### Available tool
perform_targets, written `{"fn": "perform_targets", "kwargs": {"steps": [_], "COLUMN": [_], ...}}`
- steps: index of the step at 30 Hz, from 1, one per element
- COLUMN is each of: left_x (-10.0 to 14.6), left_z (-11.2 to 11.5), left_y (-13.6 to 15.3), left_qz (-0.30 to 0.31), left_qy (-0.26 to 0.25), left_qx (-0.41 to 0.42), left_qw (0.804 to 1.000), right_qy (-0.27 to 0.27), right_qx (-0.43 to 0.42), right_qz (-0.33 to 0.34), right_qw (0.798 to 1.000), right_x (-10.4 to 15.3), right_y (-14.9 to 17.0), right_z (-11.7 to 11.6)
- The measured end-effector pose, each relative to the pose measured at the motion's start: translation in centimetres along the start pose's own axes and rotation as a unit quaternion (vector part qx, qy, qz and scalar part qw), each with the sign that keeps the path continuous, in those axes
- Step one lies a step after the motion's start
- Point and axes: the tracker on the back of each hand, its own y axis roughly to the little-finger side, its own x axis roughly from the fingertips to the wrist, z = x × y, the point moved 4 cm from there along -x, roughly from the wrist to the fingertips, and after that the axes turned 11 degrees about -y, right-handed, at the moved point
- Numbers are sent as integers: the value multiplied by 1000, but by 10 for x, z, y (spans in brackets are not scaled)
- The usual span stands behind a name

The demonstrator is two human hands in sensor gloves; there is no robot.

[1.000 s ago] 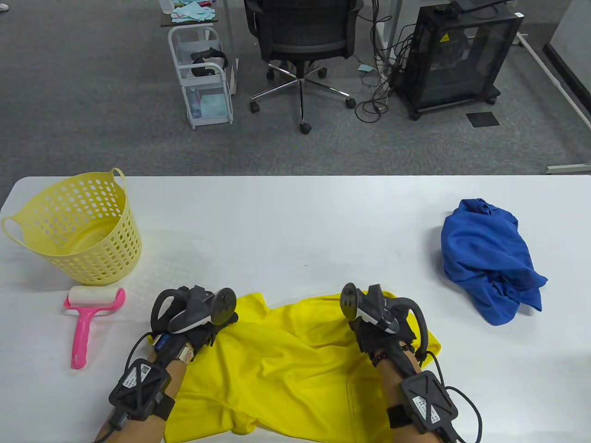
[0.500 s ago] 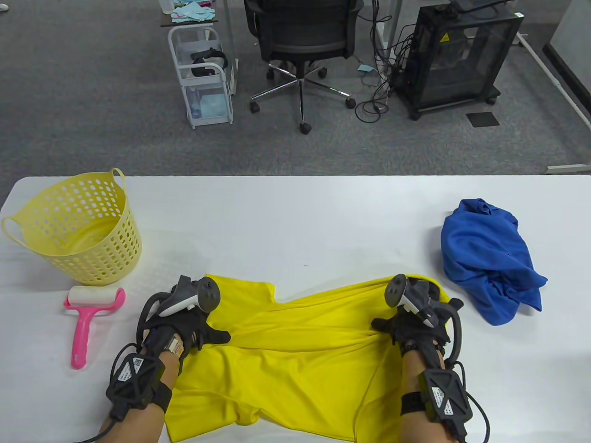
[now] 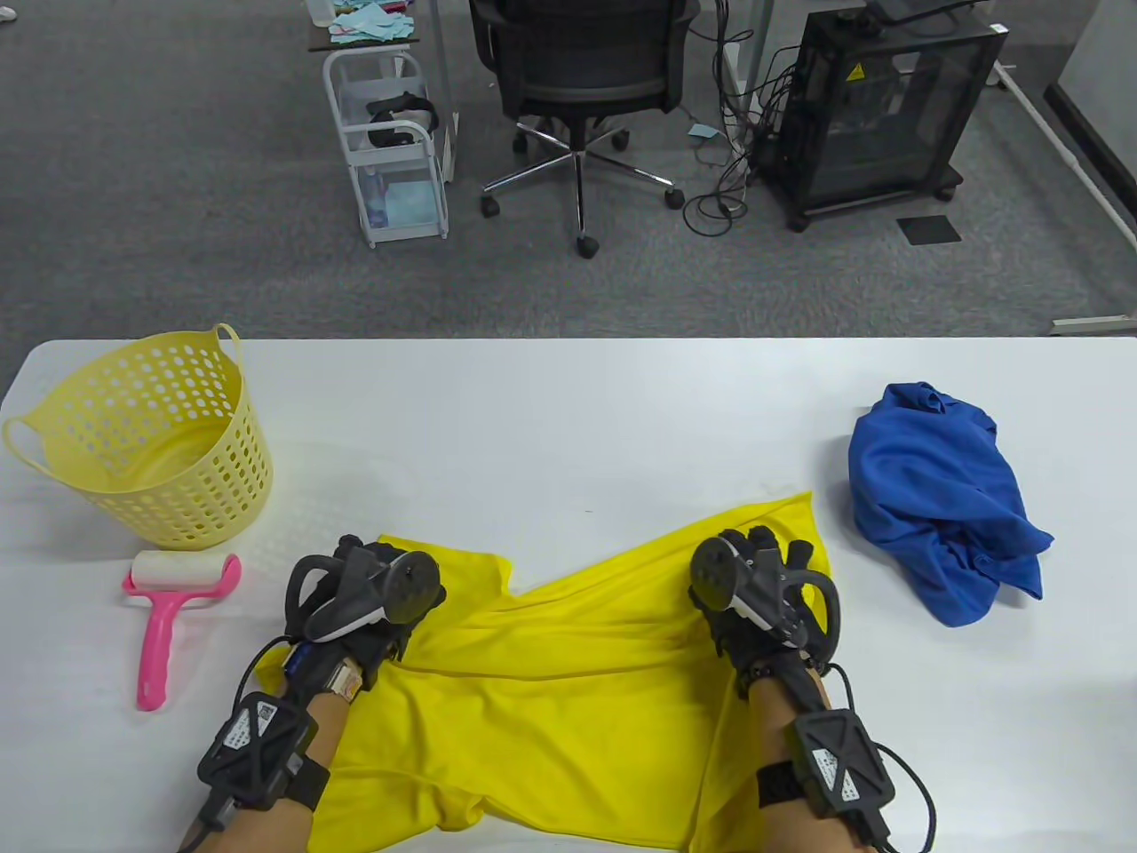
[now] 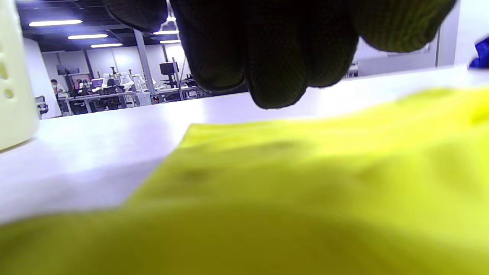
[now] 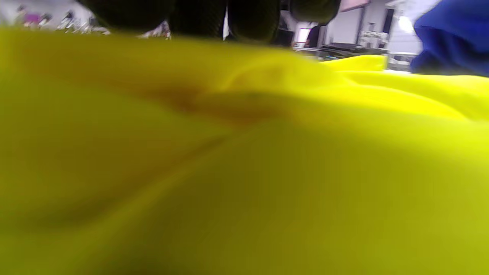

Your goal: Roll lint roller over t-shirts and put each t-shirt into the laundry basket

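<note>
A yellow t-shirt (image 3: 568, 675) lies spread on the white table (image 3: 568, 418) at the near edge, its sleeves pointing left and right. My left hand (image 3: 360, 555) rests over the left sleeve; in the left wrist view its fingers (image 4: 275, 57) hang loose just above the yellow cloth (image 4: 305, 183), holding nothing. The right hand (image 3: 764, 546) lies flat on the right sleeve, and its fingers (image 5: 198, 15) touch the cloth (image 5: 229, 172). A pink lint roller (image 3: 173, 591) lies left of my left hand. Behind it stands the yellow laundry basket (image 3: 222, 480). A crumpled blue t-shirt (image 3: 942, 498) sits at the right.
The basket wall (image 4: 11, 76) shows at the left edge of the left wrist view, and the blue t-shirt (image 5: 450, 38) sits close to my right hand. Beyond the table stand an office chair (image 3: 577, 80), a white cart (image 3: 391, 142) and a black cabinet (image 3: 879, 107).
Both hands pulled the yellow shirt's shoulders apart and away from me, spreading it wider. The right sleeve now lies flat toward the blue shirt, and the right fingers have straightened onto it.
</note>
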Motion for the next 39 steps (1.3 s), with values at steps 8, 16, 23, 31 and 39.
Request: {"fn": "perform_targets", "kwargs": {"steps": [8,16,23,31,39], "left_x": [8,11,11,19,97], "left_z": [55,68,68,-33,-17], "left_y": [21,31,48,22,-24], "left_qz": [-61,-59,-113,-66,21], "left_qy": [249,300,287,65,211], "left_qx": [-9,54,54,53,-134], "left_qw": [967,951,950,994,968], "right_qy": [-182,-82,-222,-32,-113], "right_qx": [11,50,-53,-100,165], "right_qz": [-36,-22,-71,18,75], "right_qw": [983,995,971,994,977], "right_x": [3,-7,-12,49,121], "right_y": [9,2,38,-12,-72], "right_z": [-17,-16,-42,55,-9]}}
